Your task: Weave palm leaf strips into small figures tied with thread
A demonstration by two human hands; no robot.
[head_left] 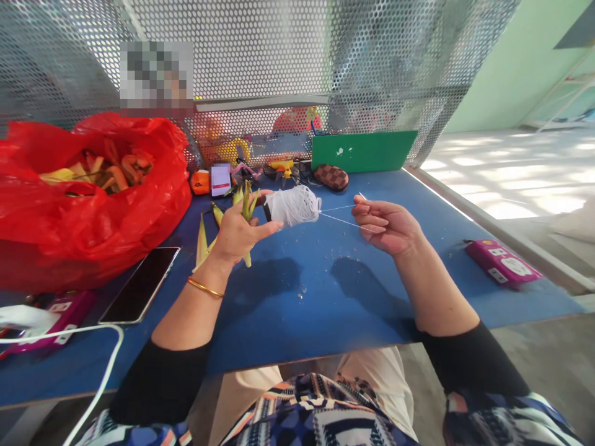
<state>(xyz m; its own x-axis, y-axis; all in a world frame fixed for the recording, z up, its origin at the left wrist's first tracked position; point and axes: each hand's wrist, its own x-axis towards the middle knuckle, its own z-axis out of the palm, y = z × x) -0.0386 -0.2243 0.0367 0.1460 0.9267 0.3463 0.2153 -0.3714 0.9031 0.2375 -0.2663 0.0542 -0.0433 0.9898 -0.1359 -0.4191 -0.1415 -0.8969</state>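
Observation:
My left hand (239, 232) is closed around a spool of white thread (294, 205) together with several yellow-green leaf-shaped pieces (246, 201), held above the blue table (288, 297). A thin white thread (339, 217) runs taut from the spool to my right hand (383, 224), which pinches its end between thumb and fingers. More yellow-green pieces (204, 238) lie on the table under my left hand. A gold bangle (204, 287) sits on my left wrist.
A red plastic bag (83, 204) of yellow and orange pieces fills the left. A dark phone (141, 284) lies beside it, with a white cable (93, 347). A pink device (502, 263) lies at the right. A green board (362, 150), a checkered pouch (331, 177) and a perforated metal screen (279, 56) stand behind.

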